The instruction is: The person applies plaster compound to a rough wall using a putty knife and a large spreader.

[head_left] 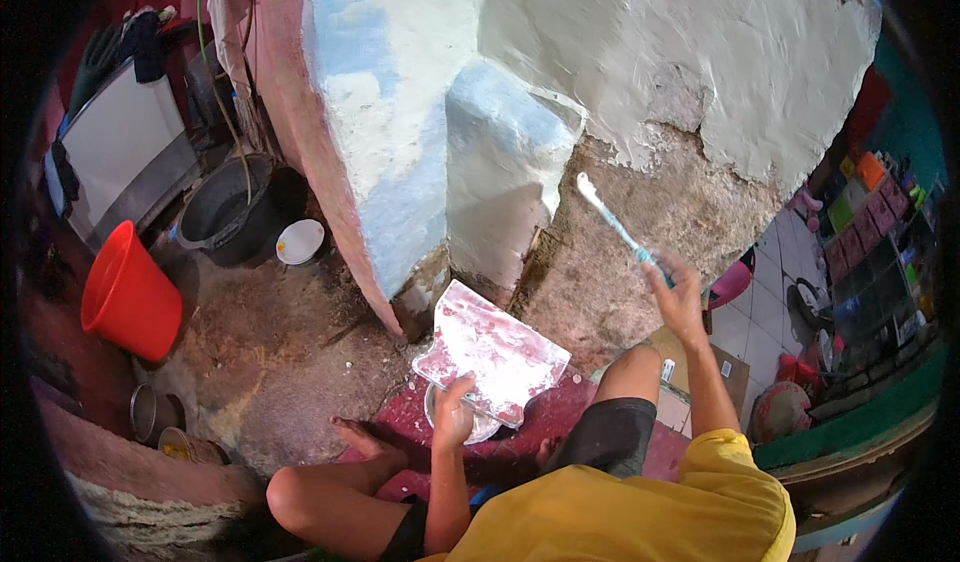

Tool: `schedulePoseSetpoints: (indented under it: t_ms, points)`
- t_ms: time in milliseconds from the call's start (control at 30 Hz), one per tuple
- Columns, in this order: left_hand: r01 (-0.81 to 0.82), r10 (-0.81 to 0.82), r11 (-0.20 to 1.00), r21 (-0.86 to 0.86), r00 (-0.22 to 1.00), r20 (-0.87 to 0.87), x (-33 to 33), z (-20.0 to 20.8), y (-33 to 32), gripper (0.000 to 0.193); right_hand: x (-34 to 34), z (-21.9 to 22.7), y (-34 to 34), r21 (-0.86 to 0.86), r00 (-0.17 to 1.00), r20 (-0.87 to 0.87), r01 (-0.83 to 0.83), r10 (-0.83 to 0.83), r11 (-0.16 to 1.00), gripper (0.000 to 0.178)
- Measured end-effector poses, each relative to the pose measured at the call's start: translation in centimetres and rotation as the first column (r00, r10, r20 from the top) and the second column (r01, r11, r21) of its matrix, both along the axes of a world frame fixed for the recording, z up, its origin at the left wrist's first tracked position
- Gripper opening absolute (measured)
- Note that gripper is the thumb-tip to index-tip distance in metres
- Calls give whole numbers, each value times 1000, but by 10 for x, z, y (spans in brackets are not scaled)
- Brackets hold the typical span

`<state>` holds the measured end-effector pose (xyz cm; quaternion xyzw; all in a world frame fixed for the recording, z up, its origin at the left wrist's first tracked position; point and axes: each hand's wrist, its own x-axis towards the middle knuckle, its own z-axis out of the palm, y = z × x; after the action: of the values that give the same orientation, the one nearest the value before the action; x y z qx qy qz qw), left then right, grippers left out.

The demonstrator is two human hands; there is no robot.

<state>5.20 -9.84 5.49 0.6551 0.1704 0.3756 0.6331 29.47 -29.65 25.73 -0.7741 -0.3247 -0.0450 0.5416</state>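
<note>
My left hand [455,414] grips the lower edge of a flat board [497,350], which is reddish and smeared with thick white putty. Under the board a round white tub [482,429] shows only in part. Raised to the right, my right hand [678,297] is closed round a slim pale-blue tool [612,222] with white paste on its tip; its exact kind is hard to make out. That tip is held in front of the bare rough patch [640,252] low on the wall. Smooth grey-white plaster [620,52] covers the wall above, ending in a ragged edge.
A wall corner with white and blue paint [385,152] stands ahead. On the left are a red bucket [130,297], a black basin [235,217], a white lid-like disc [300,243] and a metal pot [148,412]. Cardboard [715,367] lies by my right knee; cluttered shelves [880,232] stand far right.
</note>
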Motion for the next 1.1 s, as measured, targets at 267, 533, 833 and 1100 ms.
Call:
schedulePoseSetpoints:
  t_ms: [267,533,833,1100]
  points:
    - [68,-48,847,-527,998,51,-5,26,0,30,20,42,20,-113,998,57,-4,11,994,28]
    - [159,-21,603,-782,983,184,-3,37,-2,39,27,71,20,-203,998,55,45,-34,978,31]
    - [160,-86,643,-749,987,138,1,17,1,35,-2,145,31,-444,981,196,97,-9,891,25]
    - [170,-100,645,-745,985,138,0,28,-3,35,2,131,32,-405,981,189,109,-33,908,25]
